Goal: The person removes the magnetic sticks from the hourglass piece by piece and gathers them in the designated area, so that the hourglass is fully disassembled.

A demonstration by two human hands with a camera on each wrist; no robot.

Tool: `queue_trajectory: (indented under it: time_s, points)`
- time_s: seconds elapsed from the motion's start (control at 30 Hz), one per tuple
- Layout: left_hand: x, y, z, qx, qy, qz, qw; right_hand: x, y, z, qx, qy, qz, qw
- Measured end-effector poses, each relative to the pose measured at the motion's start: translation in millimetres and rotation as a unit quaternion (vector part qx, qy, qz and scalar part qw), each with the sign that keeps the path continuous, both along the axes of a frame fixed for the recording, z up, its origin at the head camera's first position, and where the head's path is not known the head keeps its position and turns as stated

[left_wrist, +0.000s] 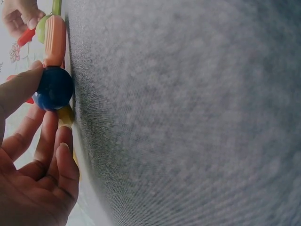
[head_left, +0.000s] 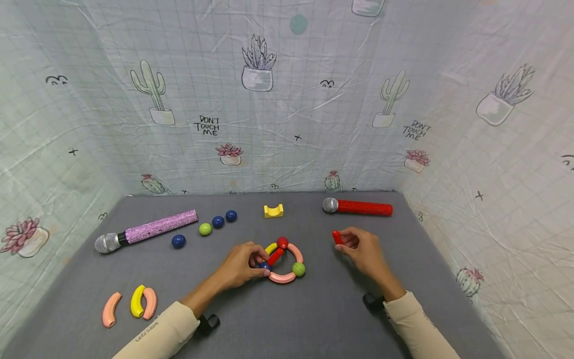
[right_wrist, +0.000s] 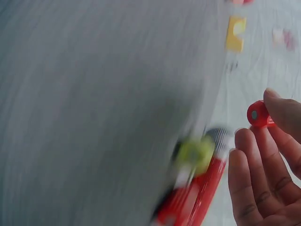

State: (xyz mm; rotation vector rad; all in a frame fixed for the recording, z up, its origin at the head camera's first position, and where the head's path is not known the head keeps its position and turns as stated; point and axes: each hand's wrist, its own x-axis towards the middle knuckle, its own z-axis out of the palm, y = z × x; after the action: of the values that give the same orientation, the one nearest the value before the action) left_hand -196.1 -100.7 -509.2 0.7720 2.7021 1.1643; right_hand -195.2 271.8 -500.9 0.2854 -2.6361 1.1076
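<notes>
In the head view, a ring of toy pieces lies mid-table: curved pink pieces (head_left: 282, 278), a curved yellow piece (head_left: 271, 248), a red ball (head_left: 282, 242), a green ball (head_left: 298, 269) and a blue ball (head_left: 265, 267). A straight red rod (head_left: 275, 257) spans from the blue ball to the red one. My left hand (head_left: 239, 264) pinches the blue ball (left_wrist: 55, 88) between thumb and fingertips. To the right of the ring, my right hand (head_left: 364, 251) holds another short red rod (head_left: 337, 237) above the table. Its round end faces the right wrist camera, with the thumb across it.
Loose blue balls (head_left: 178, 241) and a green ball (head_left: 205, 229) lie left, near a purple microphone (head_left: 161, 226). Curved pink (head_left: 111, 309) and yellow (head_left: 137, 301) pieces are front left. A yellow notched block (head_left: 273, 211) and a red microphone (head_left: 364, 207) lie at the back.
</notes>
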Motion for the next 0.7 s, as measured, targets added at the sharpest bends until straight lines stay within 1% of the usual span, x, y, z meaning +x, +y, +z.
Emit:
queue_trajectory:
  time_s: [0.17,0.3,0.37,0.5,0.7]
  points:
    - [0.0,0.2,-1.5,-0.003,0.0,0.005,1.0,-1.6,41.6,-0.5,0.028,-0.003,-0.043,0.999]
    - [-1.0,0.3,-3.4,-0.006,-0.004,0.01,0.9999,-5.0,69.1,-1.8,0.057,-0.027,-0.073,0.995]
    - [-0.7,0.2,-3.4,-0.007,-0.005,0.011,0.9999,-6.0,78.2,-2.7,0.074,-0.043,-0.079,0.993]
    - [0.0,0.0,-1.7,-0.004,-0.002,0.009,1.0,-7.3,86.7,-5.2,0.106,-0.065,-0.086,0.988]
    - [1.1,0.7,0.2,-0.003,-0.008,0.012,0.9999,-10.7,86.2,-4.2,0.129,-0.094,-0.084,0.984]
